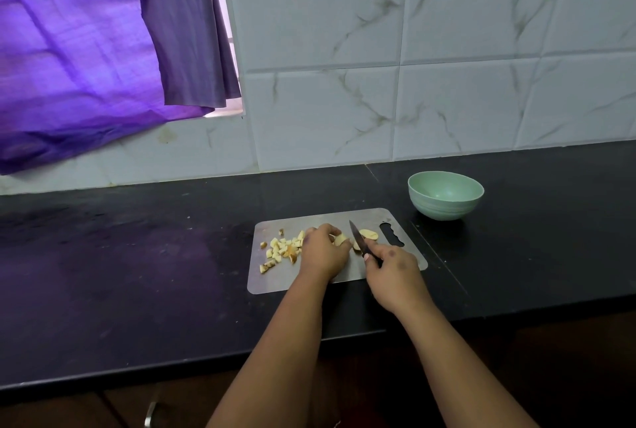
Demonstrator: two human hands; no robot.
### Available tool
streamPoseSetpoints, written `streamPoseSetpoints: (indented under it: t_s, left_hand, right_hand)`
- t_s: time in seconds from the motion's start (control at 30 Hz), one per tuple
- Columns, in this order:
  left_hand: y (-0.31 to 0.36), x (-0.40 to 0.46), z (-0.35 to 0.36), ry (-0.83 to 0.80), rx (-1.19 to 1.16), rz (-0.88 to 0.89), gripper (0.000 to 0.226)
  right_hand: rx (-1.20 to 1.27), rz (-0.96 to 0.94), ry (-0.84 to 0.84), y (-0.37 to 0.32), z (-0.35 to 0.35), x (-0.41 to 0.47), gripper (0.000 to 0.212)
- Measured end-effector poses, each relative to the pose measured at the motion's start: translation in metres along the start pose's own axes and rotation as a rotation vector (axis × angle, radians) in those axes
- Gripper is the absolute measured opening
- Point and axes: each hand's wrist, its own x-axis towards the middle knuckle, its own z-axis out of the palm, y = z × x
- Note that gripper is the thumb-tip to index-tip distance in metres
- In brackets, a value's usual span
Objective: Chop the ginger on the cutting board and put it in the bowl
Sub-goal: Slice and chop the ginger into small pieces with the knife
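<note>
Mid-chop: ginger (340, 239) on cutting board (330, 248), lower centre of frame.

Left hand (323, 254) curls over the uncut piece, pinning it; right hand (392, 266) wraps the knife (358, 238) handle, blade angled down beside it. Diced pile (280, 250) sits left. Bowl (445, 195), upper right of board, looks empty. Advice: keep fingertips tucked back, short even cuts, sweep later.

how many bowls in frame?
1. The green bowl stands on the black counter, beyond the cutting board's right end. None seem hidden.
</note>
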Motion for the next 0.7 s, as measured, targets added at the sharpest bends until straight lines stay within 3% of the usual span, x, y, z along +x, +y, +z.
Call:
streamPoseSetpoints:
  t_s: [0.2,0.7]
  left_hand:
    - [-0.002,0.006,0.001,0.018,-0.168,-0.127,0.005]
    - [-0.003,0.007,0.001,0.013,-0.226,-0.142,0.02]
  right_hand:
    - [-0.022,-0.012,-0.02,-0.001,0.002,-0.002,0.041]
    - [-0.119,-0.063,-0.048,-0.005,0.013,-0.007,0.04]
